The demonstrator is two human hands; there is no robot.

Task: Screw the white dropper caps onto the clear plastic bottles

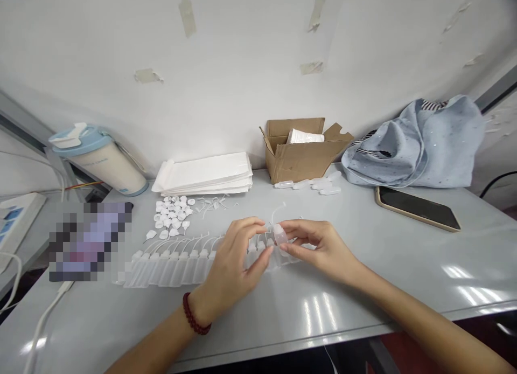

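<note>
Two hands at lower centre: state of each?

Right hand (321, 250) pinches a small translucent plastic bottle (279, 238) between thumb and fingertips, mid-frame. Left hand (234, 263), red beaded bracelet (195, 313) at the wrist, is curled with its fingertips at the bottle's neck; contact cannot be told.

Next out?

A row of similar bottles (169, 269) lies partly beneath the left hand, thin white tubes rising from them. White caps (172, 216) lie scattered just above that row.

Farther?

On the table (404, 277): white paper bags (204, 173) stacked upper centre, a cardboard box (301, 150) beside them, a phone (418, 208) at right.
</note>
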